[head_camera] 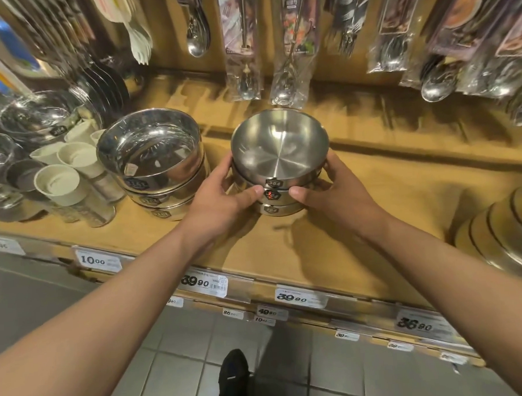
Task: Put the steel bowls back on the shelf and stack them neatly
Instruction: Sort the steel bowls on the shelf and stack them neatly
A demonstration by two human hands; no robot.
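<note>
Seen from above, a person's two bare arms reach over a wooden store shelf (373, 199). At the middle of the shelf stands a stack of small steel bowls (279, 155), nested one inside another, open sides up, with small dark stickers on the sides facing the camera. The left hand (223, 193) curls around the left side of the stack, thumb pressed on the front wall. The right hand (331, 185) curls around the right side in the same way, thumb on the front. Just to the left, not touching, is a second stack of larger steel bowls (153, 160). Farther left lie pale cups (61, 179) on their sides. At the right edge of the shelf leans a row of steel plates (500, 238). Packaged spoons (242, 49) hang on the back wall. Price tags (203, 282) line the shelf's front edge.
</note>
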